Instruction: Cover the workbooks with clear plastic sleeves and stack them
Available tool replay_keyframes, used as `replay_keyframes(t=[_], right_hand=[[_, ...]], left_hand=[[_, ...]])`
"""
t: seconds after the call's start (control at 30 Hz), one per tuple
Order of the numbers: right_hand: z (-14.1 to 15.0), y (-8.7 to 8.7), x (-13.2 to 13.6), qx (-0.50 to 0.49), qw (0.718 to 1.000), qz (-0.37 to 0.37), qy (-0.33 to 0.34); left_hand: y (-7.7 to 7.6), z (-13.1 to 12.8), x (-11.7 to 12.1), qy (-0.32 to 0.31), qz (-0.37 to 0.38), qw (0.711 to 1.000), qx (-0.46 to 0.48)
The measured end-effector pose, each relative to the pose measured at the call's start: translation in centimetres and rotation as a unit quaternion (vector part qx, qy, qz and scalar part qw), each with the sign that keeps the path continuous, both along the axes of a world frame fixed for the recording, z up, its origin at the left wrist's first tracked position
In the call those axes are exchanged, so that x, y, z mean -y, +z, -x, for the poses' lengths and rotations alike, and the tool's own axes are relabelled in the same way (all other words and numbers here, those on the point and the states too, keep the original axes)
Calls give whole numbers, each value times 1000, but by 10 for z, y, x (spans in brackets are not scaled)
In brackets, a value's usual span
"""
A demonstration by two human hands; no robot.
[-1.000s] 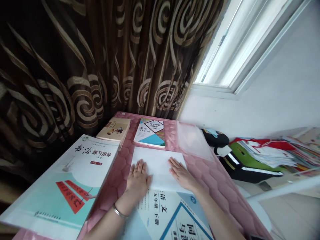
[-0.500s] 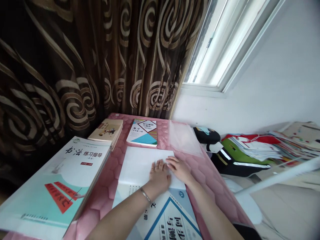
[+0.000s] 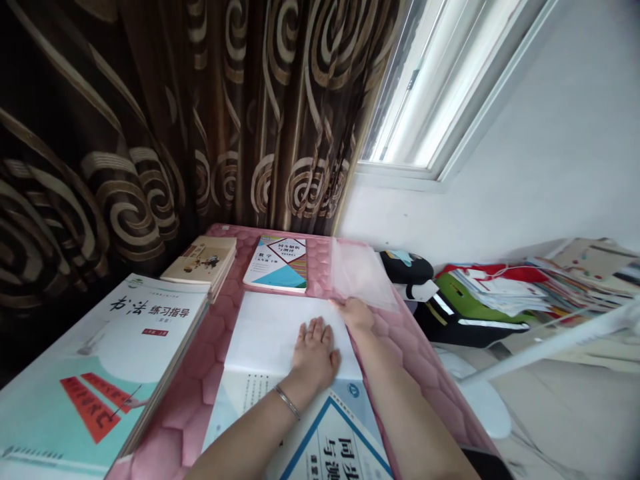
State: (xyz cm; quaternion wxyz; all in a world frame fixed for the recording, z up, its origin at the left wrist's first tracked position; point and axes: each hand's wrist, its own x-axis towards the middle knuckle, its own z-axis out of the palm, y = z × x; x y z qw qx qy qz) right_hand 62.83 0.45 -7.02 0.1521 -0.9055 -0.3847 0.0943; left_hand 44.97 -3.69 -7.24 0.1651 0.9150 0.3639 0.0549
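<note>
A blue-and-white workbook (image 3: 333, 427) lies before me on the pink padded table cover, its printing turned sideways. A blank white sheet (image 3: 260, 327) adjoins its far side; whether it is a separate paper or part of the book, I cannot tell. My left hand (image 3: 315, 353), with a silver bangle on the wrist, presses flat on that sheet, fingers spread. At the sheet's far right corner, my right hand (image 3: 354, 315) has its fingers closed together, gripping the corner. The fingertips there are partly hidden.
Left lie a stack of large calligraphy books (image 3: 110, 360) and smaller tan booklets (image 3: 203, 260). A maths workbook (image 3: 277, 263) and a translucent plastic sheet (image 3: 360, 270) lie at the back. Beyond the right edge are a bag (image 3: 470, 313), piled papers and a white lamp-like stand (image 3: 480, 400).
My right hand has moved from the sheet's surface to its far right corner, where its fingers have closed. My left hand stays flat on the sheet. The view has shifted slightly.
</note>
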Motion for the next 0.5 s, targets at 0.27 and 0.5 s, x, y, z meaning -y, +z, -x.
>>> replay_keyframes(t=[0.27, 0.5], right_hand=[[-6, -1, 4, -15, 999, -3, 44], [-22, -13, 34, -59, 982, -56, 170]], left_hand=[[-1, 1, 2, 1, 5, 1000, 6], [2, 3, 1, -8, 10, 1000, 12]])
